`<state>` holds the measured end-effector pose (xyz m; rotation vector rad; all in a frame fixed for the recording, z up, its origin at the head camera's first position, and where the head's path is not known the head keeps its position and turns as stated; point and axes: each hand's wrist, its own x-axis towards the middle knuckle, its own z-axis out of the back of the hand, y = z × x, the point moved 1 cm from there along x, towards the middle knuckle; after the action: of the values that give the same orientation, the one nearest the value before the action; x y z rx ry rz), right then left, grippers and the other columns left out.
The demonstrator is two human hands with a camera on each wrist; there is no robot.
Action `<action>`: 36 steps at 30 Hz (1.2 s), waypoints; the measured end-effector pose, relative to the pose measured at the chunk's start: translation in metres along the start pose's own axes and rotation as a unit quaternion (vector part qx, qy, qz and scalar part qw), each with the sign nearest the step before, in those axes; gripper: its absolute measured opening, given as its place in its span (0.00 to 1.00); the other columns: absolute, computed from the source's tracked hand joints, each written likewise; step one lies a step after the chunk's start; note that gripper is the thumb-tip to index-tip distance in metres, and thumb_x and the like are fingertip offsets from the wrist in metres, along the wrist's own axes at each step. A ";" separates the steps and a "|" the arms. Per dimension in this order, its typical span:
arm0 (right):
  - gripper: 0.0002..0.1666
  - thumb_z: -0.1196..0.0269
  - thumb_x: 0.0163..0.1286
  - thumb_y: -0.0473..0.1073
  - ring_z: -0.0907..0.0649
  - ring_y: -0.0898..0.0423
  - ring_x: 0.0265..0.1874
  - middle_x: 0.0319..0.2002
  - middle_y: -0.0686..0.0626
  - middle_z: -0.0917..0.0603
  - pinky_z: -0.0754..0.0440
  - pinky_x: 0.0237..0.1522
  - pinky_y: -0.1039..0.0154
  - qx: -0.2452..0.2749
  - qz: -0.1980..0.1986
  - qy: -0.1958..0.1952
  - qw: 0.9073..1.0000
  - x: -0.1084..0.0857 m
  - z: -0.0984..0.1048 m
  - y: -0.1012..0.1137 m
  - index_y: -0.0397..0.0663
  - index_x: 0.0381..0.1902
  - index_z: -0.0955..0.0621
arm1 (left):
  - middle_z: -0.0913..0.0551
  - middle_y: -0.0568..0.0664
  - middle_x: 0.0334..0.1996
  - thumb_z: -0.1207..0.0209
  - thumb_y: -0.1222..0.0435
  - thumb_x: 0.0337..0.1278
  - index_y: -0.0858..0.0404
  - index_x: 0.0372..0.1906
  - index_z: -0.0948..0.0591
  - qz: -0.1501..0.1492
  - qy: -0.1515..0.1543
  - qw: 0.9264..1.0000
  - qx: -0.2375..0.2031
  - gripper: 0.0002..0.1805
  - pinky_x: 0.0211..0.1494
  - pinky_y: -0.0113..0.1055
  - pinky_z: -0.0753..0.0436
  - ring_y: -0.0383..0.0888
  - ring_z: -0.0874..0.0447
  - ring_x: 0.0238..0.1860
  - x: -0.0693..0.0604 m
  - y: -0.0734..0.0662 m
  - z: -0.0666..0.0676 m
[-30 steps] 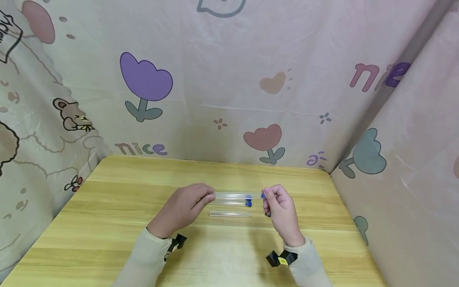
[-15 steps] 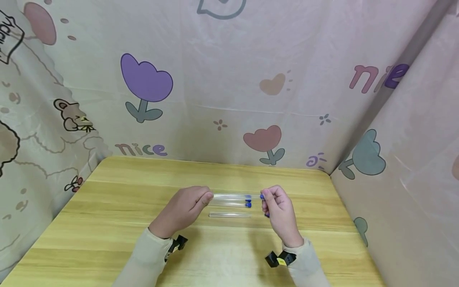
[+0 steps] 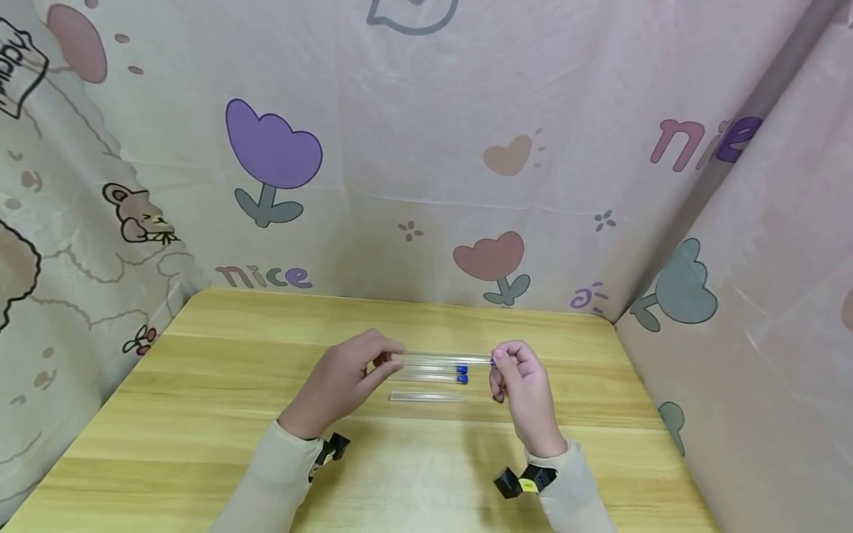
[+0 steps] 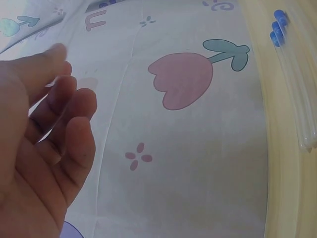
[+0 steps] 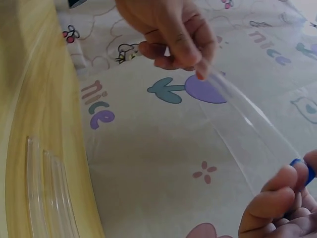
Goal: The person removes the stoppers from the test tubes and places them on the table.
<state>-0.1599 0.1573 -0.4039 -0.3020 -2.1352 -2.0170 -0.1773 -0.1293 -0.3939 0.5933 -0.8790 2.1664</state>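
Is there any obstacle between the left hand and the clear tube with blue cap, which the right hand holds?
Nothing visible. The left hand is at one end of the tube; more clear tubes lie below on the yellow wood-grain table.

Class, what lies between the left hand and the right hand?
A clear tube, its blue cap pinched by the right hand; the right wrist view shows it.

The right hand (image 3: pixel 526 396) mostly hides the blue cap (image 5: pixel 310 176) on the held tube (image 3: pixel 449 360); whether the left hand (image 3: pixel 346 385) pinches the other end is unclear. The right wrist view cuts off the lying tubes (image 5: pixel 57 193).
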 end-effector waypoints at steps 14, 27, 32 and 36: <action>0.13 0.42 0.79 0.36 0.18 0.58 0.29 0.35 0.46 0.16 0.17 0.31 0.67 0.022 -0.040 0.019 0.999 0.004 0.005 0.005 0.30 0.53 0.25 | 0.17 0.37 0.36 0.26 0.66 0.57 0.54 0.46 0.13 0.001 -0.008 1.000 0.030 0.12 0.29 0.24 0.24 0.30 0.21 0.34 0.001 0.001 0.005; 0.16 0.40 0.80 0.43 0.19 0.58 0.29 0.33 0.47 0.17 0.17 0.31 0.66 -0.019 -0.037 0.005 0.999 0.004 0.008 0.004 0.31 0.47 0.22 | 0.19 0.35 0.35 0.29 0.62 0.63 0.55 0.49 0.12 0.025 0.001 0.999 0.024 0.11 0.29 0.25 0.25 0.30 0.25 0.32 0.002 0.002 0.005; 0.16 0.39 0.80 0.43 0.21 0.57 0.27 0.30 0.46 0.18 0.19 0.30 0.66 -0.033 -0.035 -0.007 0.999 0.004 0.007 0.003 0.31 0.43 0.22 | 0.18 0.36 0.36 0.29 0.62 0.63 0.57 0.49 0.12 0.026 -0.003 0.999 0.030 0.12 0.30 0.26 0.24 0.31 0.25 0.32 0.002 0.002 0.004; 0.16 0.38 0.79 0.43 0.23 0.58 0.24 0.27 0.46 0.19 0.21 0.28 0.67 -0.044 -0.041 -0.024 0.998 0.004 0.007 0.002 0.31 0.39 0.21 | 0.17 0.39 0.36 0.27 0.64 0.59 0.57 0.49 0.12 0.017 -0.011 0.999 0.037 0.13 0.30 0.24 0.23 0.32 0.26 0.31 0.002 0.001 0.004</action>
<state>-0.1631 0.1641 -0.4011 -0.2827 -2.1239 -2.1749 -0.1789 -0.1317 -0.3908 0.6438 -0.8273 2.2350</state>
